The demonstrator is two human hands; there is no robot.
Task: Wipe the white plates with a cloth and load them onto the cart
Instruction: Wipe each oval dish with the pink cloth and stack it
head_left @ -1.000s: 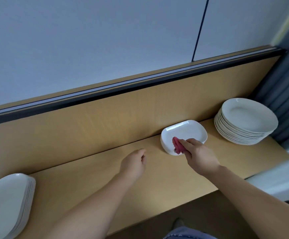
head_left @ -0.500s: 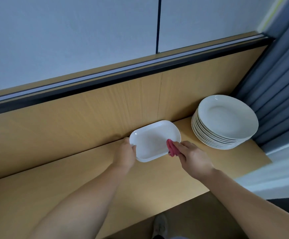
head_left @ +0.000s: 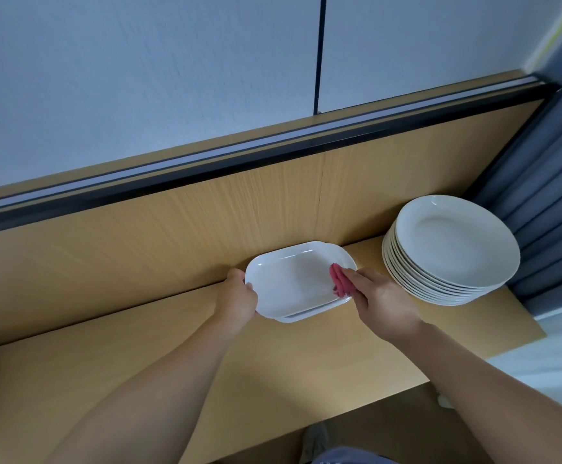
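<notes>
1. The left hand [head_left: 239,298] is stretched forward, forearm over the desk [head_left: 159,363]; its fingers curl round the left rim of the oblong white plate [head_left: 289,279].
2. The right hand [head_left: 381,301] lies knuckles up at the plate's right end; its fingers pinch a folded pink cloth [head_left: 339,284] against the inner edge there.
3. The plate is by the desk's back panel, above a 2nd plate [head_left: 303,317] whose rim shows beneath.
4. A stack of round plates [head_left: 450,252] stands near on the right, not touching.
</notes>
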